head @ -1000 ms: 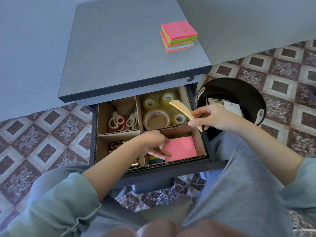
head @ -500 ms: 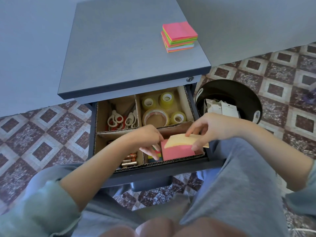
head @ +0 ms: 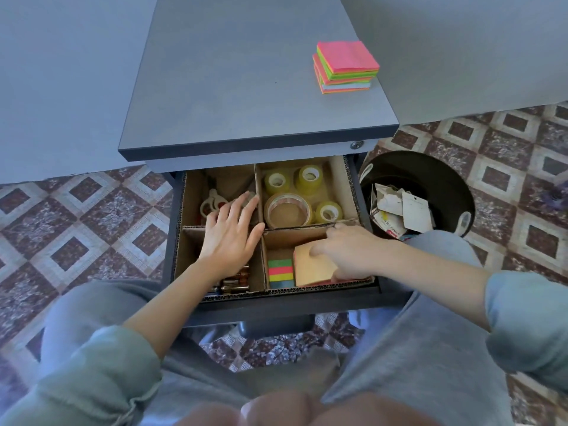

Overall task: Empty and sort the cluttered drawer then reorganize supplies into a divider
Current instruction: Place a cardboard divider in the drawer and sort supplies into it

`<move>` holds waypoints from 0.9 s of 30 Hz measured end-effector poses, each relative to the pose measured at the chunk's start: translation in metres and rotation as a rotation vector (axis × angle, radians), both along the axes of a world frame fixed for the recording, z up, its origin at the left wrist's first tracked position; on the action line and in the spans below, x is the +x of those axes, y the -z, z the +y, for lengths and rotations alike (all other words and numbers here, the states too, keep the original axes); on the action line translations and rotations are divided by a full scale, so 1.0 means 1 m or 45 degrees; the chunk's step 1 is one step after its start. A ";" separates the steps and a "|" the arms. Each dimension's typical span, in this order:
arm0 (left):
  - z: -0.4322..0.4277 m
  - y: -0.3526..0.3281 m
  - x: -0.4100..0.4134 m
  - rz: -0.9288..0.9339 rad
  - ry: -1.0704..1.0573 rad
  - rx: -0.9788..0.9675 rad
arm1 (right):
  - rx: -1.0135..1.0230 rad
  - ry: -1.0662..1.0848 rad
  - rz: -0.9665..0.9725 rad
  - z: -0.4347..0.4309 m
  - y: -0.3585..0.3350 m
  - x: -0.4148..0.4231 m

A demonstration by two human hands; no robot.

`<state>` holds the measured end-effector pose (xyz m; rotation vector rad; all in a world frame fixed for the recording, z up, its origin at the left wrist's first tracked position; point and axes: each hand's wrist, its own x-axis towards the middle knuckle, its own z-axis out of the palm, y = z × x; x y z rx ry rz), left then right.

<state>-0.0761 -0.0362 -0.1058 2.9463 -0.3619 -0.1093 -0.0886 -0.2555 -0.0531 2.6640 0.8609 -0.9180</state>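
The open drawer (head: pixel 276 298) holds a cardboard divider (head: pixel 260 265) with four compartments. Tape rolls (head: pixel 287 212) fill the back right one, scissors (head: pixel 212 201) lie in the back left, batteries (head: pixel 235 282) in the front left. In the front right compartment a yellow sticky-note pad (head: pixel 312 267) lies on a pink pad, beside a small striped pad (head: pixel 280 273). My right hand (head: pixel 347 250) rests on the yellow pad with thumb and fingers on it. My left hand (head: pixel 232 235) hovers flat with spread fingers over the divider's centre wall and the scissors.
A stack of coloured sticky notes (head: pixel 345 67) sits on the grey cabinet top (head: pixel 246 87). A black bin (head: pixel 430 186) with paper scraps stands right of the drawer. My knees are close under the drawer front; patterned floor tiles surround the cabinet.
My right hand brought the yellow pad down from above the tape compartment and laid it on the pink pad. My left hand left the front right compartment and moved back-left, fingers now spread.
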 end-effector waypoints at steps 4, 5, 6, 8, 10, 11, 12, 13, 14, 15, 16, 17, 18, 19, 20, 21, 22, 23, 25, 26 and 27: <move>0.001 0.001 0.001 0.001 0.028 0.027 | 0.006 -0.005 0.127 0.002 0.009 0.007; 0.001 0.001 0.001 0.003 0.025 0.031 | -0.020 -0.021 0.131 0.002 0.011 0.007; 0.001 0.001 0.001 0.008 0.022 0.034 | -0.052 -0.043 0.123 0.003 0.013 0.006; 0.001 0.001 0.002 0.021 0.024 0.042 | -0.093 -0.084 0.092 0.005 0.018 0.002; 0.001 0.002 0.003 0.020 0.034 0.038 | -0.068 -0.107 0.055 0.010 0.019 0.000; 0.001 0.002 0.003 0.014 0.038 0.029 | -0.045 -0.113 0.040 0.012 0.019 0.000; 0.001 0.002 0.003 0.008 0.041 0.023 | -0.032 -0.120 0.029 0.014 0.019 0.001; 0.002 0.003 0.002 0.004 0.043 0.024 | -0.034 -0.129 0.022 0.017 0.020 0.001; 0.002 0.003 0.002 0.002 0.042 0.026 | -0.050 -0.140 0.019 0.020 0.020 0.001; 0.002 0.003 0.002 0.001 0.040 0.028 | -0.070 -0.143 0.023 0.023 0.021 0.002; 0.002 0.002 0.002 0.001 0.038 0.029 | -0.087 -0.137 0.032 0.026 0.023 0.002; 0.002 0.002 0.003 0.001 0.035 0.031 | -0.095 -0.125 0.044 0.028 0.024 0.003; 0.002 0.002 0.003 0.003 0.034 0.033 | -0.094 -0.114 0.055 0.029 0.024 0.005; 0.001 0.002 0.003 0.004 0.035 0.035 | -0.090 -0.105 0.066 0.029 0.025 0.006; 0.001 0.002 0.002 0.003 0.035 0.036 | -0.089 -0.102 0.075 0.030 0.024 0.006; 0.001 0.002 0.002 0.000 0.035 0.035 | -0.089 -0.105 0.081 0.030 0.023 0.006; 0.001 0.002 0.002 -0.004 0.034 0.035 | -0.090 -0.112 0.089 0.030 0.023 0.005; 0.001 0.002 0.002 -0.006 0.033 0.035 | -0.092 -0.120 0.099 0.030 0.022 0.003; 0.001 0.002 0.002 -0.009 0.034 0.034 | -0.090 -0.114 0.120 0.027 0.021 0.002; 0.002 0.003 0.002 -0.009 0.035 0.035 | -0.083 -0.099 0.132 0.024 0.021 0.003; 0.002 0.003 0.003 -0.008 0.037 0.036 | -0.074 -0.079 0.144 0.021 0.021 0.004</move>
